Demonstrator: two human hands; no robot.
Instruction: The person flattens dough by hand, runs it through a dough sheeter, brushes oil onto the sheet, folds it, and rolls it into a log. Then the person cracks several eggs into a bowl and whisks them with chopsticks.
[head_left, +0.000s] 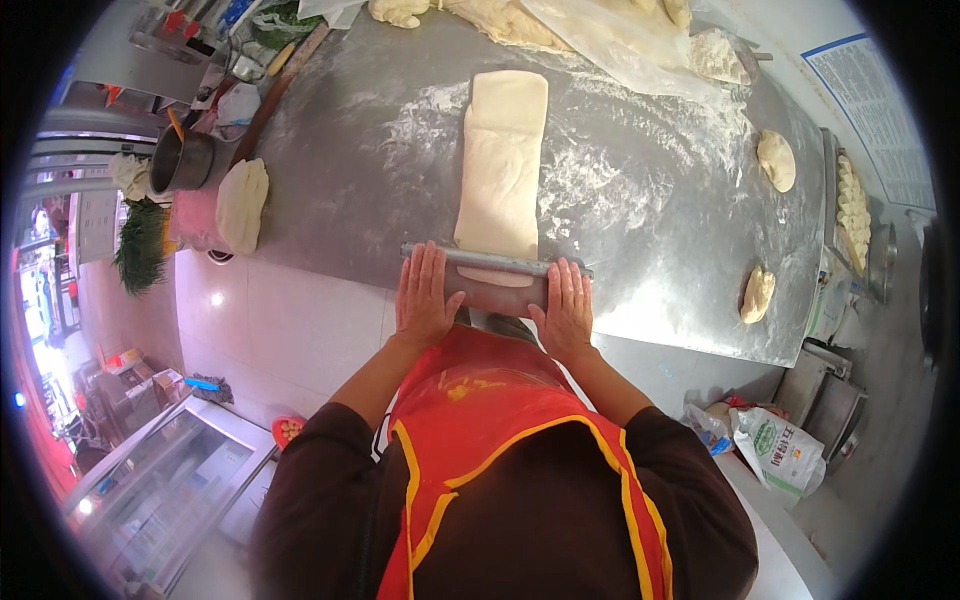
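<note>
A long flat strip of dough (501, 172) lies on the floured metal worktop (352, 150), running from the middle down to its near edge. Across the near end of the strip rests a rolling rod (499, 262), with a bit of dough showing on its near side. My left hand (426, 296) lies palm down on the rod's left end, fingers pointing away from me. On the right end my right hand (564, 304) presses in the same way. Both palms are hidden, and neither hand's fingers are seen curled round the rod.
Dough pieces (243, 206) sit at the left edge, and smaller ones (776, 160) at the right. A large dough mass (510, 26) lies at the far side, partly under plastic sheeting (622, 56). A metal pot (180, 160) and a long wooden stick (279, 94) are at the left.
</note>
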